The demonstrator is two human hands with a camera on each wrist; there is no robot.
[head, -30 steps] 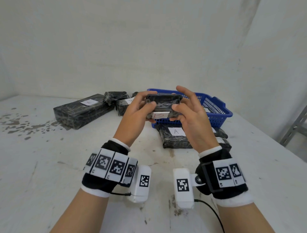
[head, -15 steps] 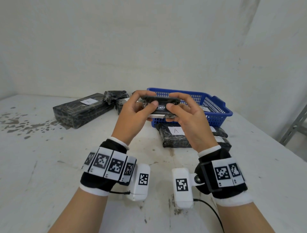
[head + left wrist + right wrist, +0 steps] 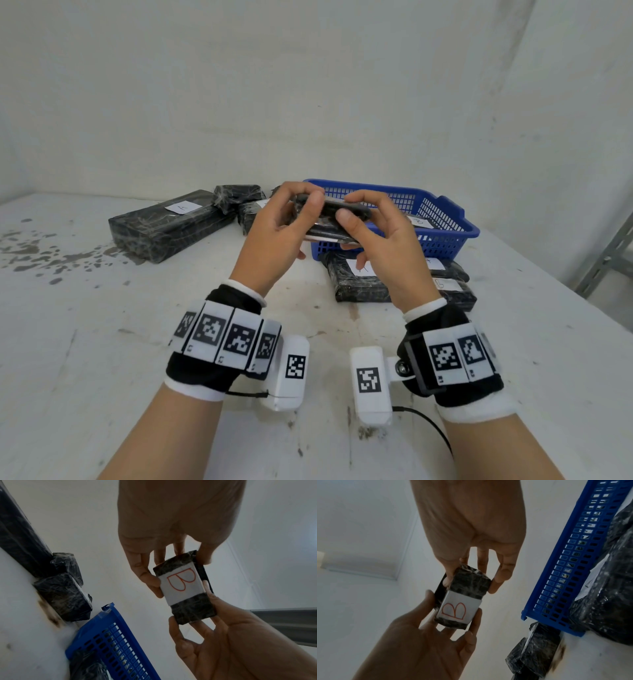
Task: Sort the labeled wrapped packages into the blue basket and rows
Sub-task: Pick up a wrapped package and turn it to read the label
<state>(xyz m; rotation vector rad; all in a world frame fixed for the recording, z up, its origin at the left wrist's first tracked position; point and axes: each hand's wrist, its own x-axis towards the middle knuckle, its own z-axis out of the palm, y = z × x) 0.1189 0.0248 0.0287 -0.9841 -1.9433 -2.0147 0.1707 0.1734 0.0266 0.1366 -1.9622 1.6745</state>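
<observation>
A small black wrapped package [image 3: 334,219] is held in the air between both hands, just in front of the blue basket [image 3: 445,219]. My left hand [image 3: 308,212] pinches its left end and my right hand [image 3: 356,214] pinches its right end. Its white label with a red "B" [image 3: 180,582] faces down toward the wrist cameras. In the left wrist view my left hand [image 3: 171,555] reaches in from above. The right wrist view shows my right hand [image 3: 471,574] gripping the package [image 3: 462,601] from above.
A long package labelled A [image 3: 171,229] lies at the back left with two small packages [image 3: 236,195] beside it. Another A package [image 3: 359,281] and two smaller ones [image 3: 452,284] lie in front of the basket. One labelled package [image 3: 421,222] sits inside it. A metal shelf leg [image 3: 606,260] stands at the right.
Both hands have tipped the small package flatter, so its label has gone from facing me to facing down. The hands have stayed in front of the basket.
</observation>
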